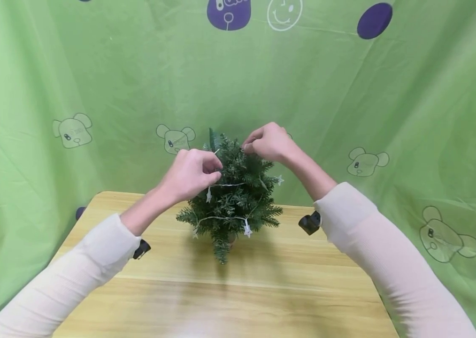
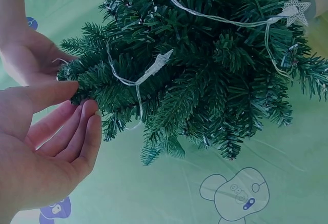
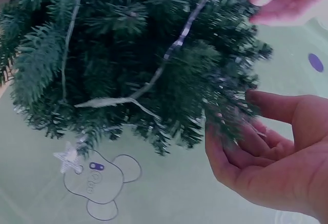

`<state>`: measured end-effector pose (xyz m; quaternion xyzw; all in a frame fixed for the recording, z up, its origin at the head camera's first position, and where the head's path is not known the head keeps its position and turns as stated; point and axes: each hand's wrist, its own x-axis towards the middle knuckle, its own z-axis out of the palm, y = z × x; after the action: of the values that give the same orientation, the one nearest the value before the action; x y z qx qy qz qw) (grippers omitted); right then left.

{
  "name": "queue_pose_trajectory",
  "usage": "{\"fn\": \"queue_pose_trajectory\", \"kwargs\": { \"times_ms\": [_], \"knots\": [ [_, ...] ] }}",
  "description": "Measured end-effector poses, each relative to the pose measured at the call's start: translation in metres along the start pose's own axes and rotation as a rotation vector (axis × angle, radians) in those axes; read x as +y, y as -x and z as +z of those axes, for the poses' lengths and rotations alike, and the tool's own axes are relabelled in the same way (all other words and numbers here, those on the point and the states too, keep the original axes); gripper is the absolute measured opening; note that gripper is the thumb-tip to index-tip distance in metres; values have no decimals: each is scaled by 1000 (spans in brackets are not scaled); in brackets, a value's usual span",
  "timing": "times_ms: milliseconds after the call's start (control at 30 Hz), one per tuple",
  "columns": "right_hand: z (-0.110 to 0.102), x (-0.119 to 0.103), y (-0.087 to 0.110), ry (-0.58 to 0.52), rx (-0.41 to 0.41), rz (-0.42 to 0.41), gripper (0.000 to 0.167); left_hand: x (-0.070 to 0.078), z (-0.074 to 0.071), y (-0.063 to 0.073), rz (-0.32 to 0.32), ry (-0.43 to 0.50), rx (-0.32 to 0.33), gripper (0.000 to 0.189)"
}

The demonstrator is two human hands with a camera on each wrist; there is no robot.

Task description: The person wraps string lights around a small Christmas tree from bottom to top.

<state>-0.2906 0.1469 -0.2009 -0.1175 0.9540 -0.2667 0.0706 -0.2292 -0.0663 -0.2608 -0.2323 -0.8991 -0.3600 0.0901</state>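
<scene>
A small green artificial Christmas tree (image 1: 231, 202) stands on the table, wound with a thin wire of string lights (image 2: 220, 21). Star-shaped lights hang from it, one low on the front (image 1: 248, 228) and another on the right side (image 1: 280, 180). At the upper left of the tree is my left hand (image 1: 191, 173), its thumb and loosely bent fingers on either side of a branch tip (image 2: 82, 83). My right hand (image 1: 269, 142) reaches the top from the right. In the right wrist view, its thumb and fingers pinch a needled branch (image 3: 230, 114); the far fingertips are hidden behind needles.
The wooden table (image 1: 170, 295) has its back edge close behind the tree. A green curtain (image 1: 136, 70) printed with bear heads and purple shapes hangs behind and at both sides. Small black devices are worn at the left cuff (image 1: 141, 249) and right cuff (image 1: 310, 223).
</scene>
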Motion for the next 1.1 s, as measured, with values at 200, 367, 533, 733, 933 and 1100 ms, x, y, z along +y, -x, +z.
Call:
{"fn": "queue_pose_trajectory", "kwargs": {
  "times_ms": [200, 367, 533, 733, 933, 1100],
  "knots": [
    [-14, -2, 10, -35, -54, 15, 35, 2, -2, 1, -10, 7, 0, 18],
    [-23, 3, 19, -31, -45, 18, 43, 3, -3, 4, -8, -3, 2, 18],
    [-33, 13, 30, -34, -19, 34, 50, 1, -12, 8, -20, -19, 34, 18],
    [-42, 30, 42, -46, 4, 50, 55, -14, -25, 15, -51, -40, 110, 17],
    [-35, 64, 51, -50, 29, 71, 53, -46, -34, 27, -160, -77, 172, 20],
    [-24, 99, 56, 2, 114, 94, 51, -72, -37, 39, -268, -118, 195, 25]
  ]
}}
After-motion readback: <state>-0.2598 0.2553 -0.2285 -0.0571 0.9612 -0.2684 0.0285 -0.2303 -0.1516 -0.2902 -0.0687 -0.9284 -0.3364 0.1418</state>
